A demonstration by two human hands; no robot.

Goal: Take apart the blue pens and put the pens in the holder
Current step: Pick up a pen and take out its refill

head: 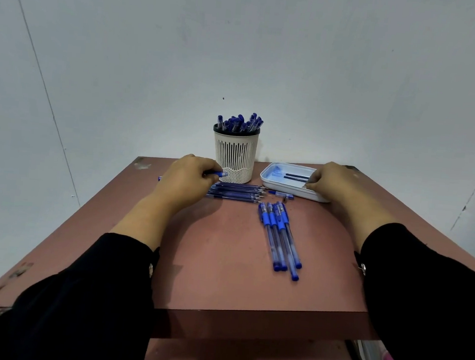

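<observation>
Left arm: I see it reach forward from the near left, black sleeve down to the wrist.
Left hand (186, 179): back facing up, fingers curled, pinching a small blue piece at the fingertips.
Right arm: stretched toward the far right, black sleeve.
Right hand (330, 178): back up, fingers curled downward; grip hidden.

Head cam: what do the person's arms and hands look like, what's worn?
Both hands are bare: no gloves, rings or watch visible on the left hand or the right hand. Both arms wear loose black long sleeves, pulled back to leave the wrists and part of the forearms bare. The left sleeve and the right sleeve each show a small shiny button at the cuff.
</observation>
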